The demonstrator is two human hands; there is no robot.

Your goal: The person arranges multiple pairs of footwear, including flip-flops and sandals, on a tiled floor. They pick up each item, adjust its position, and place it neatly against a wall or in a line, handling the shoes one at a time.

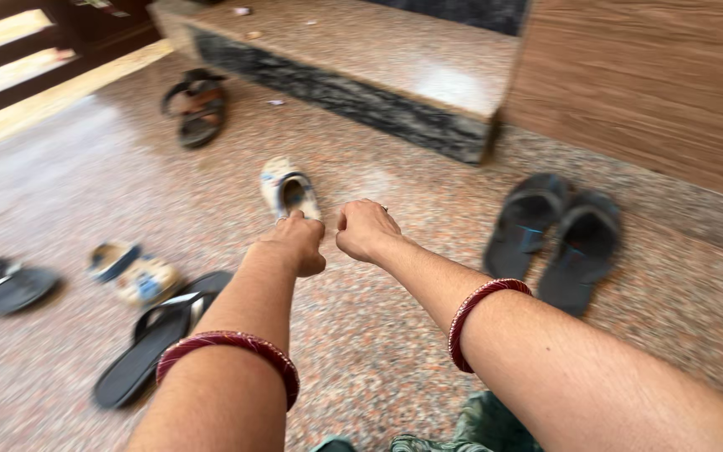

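Both my arms reach forward over a speckled granite floor, each with a dark red bangle on the forearm. My left hand is curled shut, its knuckles just below a small white child's sandal that lies on the floor. My right hand is also closed in a fist right beside the left, a ring on one finger. Neither hand holds anything that I can see.
A pair of dark slippers lies at the right. A black flip-flop, a second small pale sandal and another dark slipper lie at the left. A brown strapped sandal sits near a granite step. A wooden panel stands at the right.
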